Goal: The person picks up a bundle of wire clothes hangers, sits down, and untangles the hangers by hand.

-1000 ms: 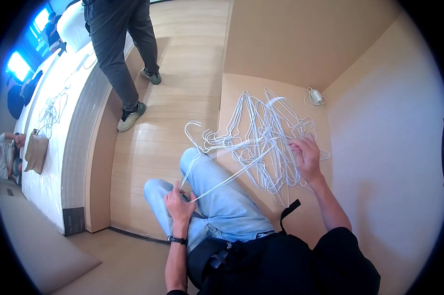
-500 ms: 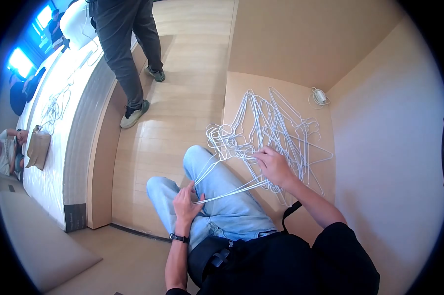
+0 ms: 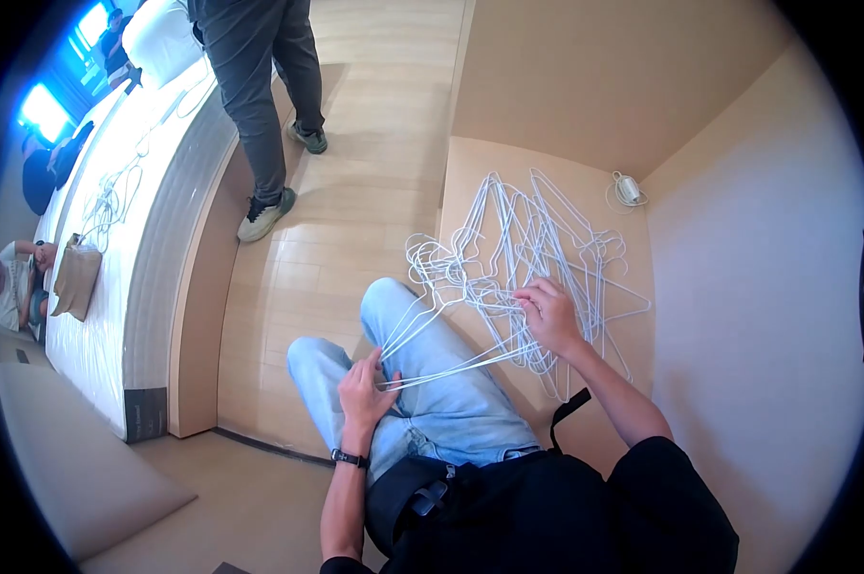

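Okay, got left hand [image 3: 365, 390] clamped on some white hangers [image 3: 454, 369] beside the hanger pile [image 3: 523, 244], right hand [image 3: 548, 318] over it, fingertips close, can't tell if gripping.

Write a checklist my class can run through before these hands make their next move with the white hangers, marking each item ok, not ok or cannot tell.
1. Left hand has a hold on several held hangers: ok.
2. Right hand has a firm grip on a hanger: cannot tell; the fingertips' contact is unclear.
3. Held hangers clear of the hanger pile: not ok; they overlap it in view.
4. Pile neatly aligned: not ok; hangers cross at many angles.
5. White adapter apart from the pile: ok.
6. Standing person's shoes clear of the hangers: ok.
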`<action>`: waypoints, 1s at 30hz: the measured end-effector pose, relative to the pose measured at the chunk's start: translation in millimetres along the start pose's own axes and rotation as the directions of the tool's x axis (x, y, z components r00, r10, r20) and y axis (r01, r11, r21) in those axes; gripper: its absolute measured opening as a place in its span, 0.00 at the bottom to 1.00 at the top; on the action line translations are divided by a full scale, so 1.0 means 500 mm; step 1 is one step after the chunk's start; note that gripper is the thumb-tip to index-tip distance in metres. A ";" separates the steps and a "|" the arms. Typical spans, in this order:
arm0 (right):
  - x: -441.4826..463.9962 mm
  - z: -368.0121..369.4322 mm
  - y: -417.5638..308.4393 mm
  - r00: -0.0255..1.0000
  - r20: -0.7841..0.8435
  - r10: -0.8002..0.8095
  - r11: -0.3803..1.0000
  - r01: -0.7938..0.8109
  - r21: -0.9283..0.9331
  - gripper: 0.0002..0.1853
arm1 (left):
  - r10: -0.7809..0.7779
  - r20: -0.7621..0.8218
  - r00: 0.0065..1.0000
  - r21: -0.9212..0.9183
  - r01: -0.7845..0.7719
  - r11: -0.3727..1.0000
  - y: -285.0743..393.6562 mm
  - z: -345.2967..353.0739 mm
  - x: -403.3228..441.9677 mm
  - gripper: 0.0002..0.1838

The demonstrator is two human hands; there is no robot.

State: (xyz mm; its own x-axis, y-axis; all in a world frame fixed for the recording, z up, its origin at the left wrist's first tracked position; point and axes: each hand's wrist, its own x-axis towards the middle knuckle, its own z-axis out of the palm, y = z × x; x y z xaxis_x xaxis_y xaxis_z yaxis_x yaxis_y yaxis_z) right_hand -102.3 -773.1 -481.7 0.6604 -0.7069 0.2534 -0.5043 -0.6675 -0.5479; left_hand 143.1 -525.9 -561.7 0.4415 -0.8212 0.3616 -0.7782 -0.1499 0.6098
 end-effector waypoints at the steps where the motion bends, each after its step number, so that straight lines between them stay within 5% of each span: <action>1: 0.000 0.000 0.006 0.998 -0.014 -0.055 0.998 0.054 -0.044 0.05 | 0.000 0.000 1.000 0.001 0.000 1.000 0.001 0.000 0.001 0.28; 17: 0.007 0.061 -0.063 0.998 0.056 0.025 0.996 -0.030 0.084 0.06 | 0.037 -0.009 0.999 0.041 -0.037 0.998 0.005 -0.006 0.002 0.26; 20: 0.016 0.068 -0.085 0.999 0.024 -0.032 0.997 0.030 0.072 0.09 | 0.070 -0.028 0.997 0.100 -0.067 0.993 0.009 -0.010 0.000 0.24; 23: 0.032 0.069 -0.103 0.970 -0.066 -0.233 0.958 0.218 -0.188 0.14 | 0.162 -0.041 0.986 0.178 -0.153 0.972 0.032 -0.027 0.005 0.22; 26: 0.041 0.073 -0.118 0.990 0.058 -0.125 0.982 0.132 -0.132 0.15 | 0.256 -0.031 0.966 0.235 -0.242 0.941 0.060 -0.045 0.013 0.22; 28: 0.058 0.051 -0.152 0.910 0.359 0.205 0.976 -0.165 -0.139 0.11 | 0.289 -0.027 0.957 0.252 -0.273 0.928 0.071 -0.053 0.022 0.24; 30: 0.054 0.057 -0.161 0.941 0.303 0.148 0.988 -0.124 -0.097 0.11 | 0.185 0.178 0.967 0.184 -0.217 0.959 0.081 -0.063 0.026 0.28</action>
State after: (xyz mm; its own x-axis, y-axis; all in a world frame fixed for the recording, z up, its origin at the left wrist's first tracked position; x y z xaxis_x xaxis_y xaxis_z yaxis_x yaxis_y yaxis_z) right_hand -28.1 -731.9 -453.5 0.7157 -0.6933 -0.0842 -0.6338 -0.5941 -0.4953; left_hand 131.4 -525.3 -510.3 0.2034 -0.9192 0.3371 -0.9241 -0.0665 0.3763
